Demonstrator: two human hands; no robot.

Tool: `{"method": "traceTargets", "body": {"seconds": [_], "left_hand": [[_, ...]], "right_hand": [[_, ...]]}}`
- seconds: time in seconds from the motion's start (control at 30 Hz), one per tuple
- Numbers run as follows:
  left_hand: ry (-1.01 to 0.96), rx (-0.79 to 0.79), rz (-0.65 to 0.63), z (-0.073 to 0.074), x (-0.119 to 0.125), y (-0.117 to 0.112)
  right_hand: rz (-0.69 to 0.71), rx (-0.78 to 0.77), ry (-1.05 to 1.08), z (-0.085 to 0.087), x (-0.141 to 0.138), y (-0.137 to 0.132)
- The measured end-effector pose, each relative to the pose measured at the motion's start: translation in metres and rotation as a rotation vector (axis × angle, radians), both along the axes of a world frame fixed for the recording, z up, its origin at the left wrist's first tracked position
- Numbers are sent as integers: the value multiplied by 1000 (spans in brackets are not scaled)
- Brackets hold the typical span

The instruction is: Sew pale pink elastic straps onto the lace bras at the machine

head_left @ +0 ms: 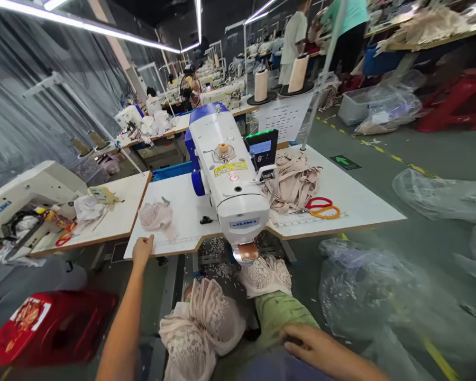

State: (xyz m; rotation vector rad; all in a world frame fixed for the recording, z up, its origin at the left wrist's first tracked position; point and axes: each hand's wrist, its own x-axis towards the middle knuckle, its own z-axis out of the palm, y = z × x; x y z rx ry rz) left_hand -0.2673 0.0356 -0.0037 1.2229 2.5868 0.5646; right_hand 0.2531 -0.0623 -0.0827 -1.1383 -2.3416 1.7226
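My left hand (pixel 143 247) is at the front edge of the white sewing table (pixel 190 233), its fingers closed over that edge. Just beyond it lies a small beige lace piece (pixel 156 216). Over my lap, my right hand (pixel 301 341) is slightly blurred, fingers loosely bent and apart, holding nothing visible. Beige lace bras rest on my legs: one bra (pixel 206 328) on the left, with another lace bra (pixel 266 276) at my right knee. The white and blue sewing machine (pixel 238 185) stands directly ahead, its head above the knee.
Beige fabric strips (pixel 295 182) are heaped right of the machine, beside red and orange scissors (pixel 323 207). A second sewing machine (pixel 31 196) is at left, above a red plastic stool (pixel 55 328). Clear plastic bags (pixel 381 296) lie on the floor at right. People stand farther back.
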Motion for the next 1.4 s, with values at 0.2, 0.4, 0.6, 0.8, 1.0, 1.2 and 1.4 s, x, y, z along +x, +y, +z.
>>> {"method": "traceTargets", "body": {"seconds": [0.2,0.4,0.6,0.8,1.0,1.2,1.4], "left_hand": [[-58,-185,164,-85,49,-204],[-77,-271,273,-148,164,-308],[-13,-92,114,-104,204,-303],[-79,105,-143,-38,239,-260],[-648,341,-146,-35,238,-176],[-1628,35,-248,1,304,-106],[-1300,188,-489,4,336,-91]], "right_hand": [[1,-146,-37,-40,-9,-5],[217,-126,23,-65,-60,-6],[358,71,235,-53,-133,-4],[447,-57,514,-20,-176,6],[110,-46,531,18,-126,32],[72,-169,362,133,-10,63],[-52,-69,353,142,37,71]]}}
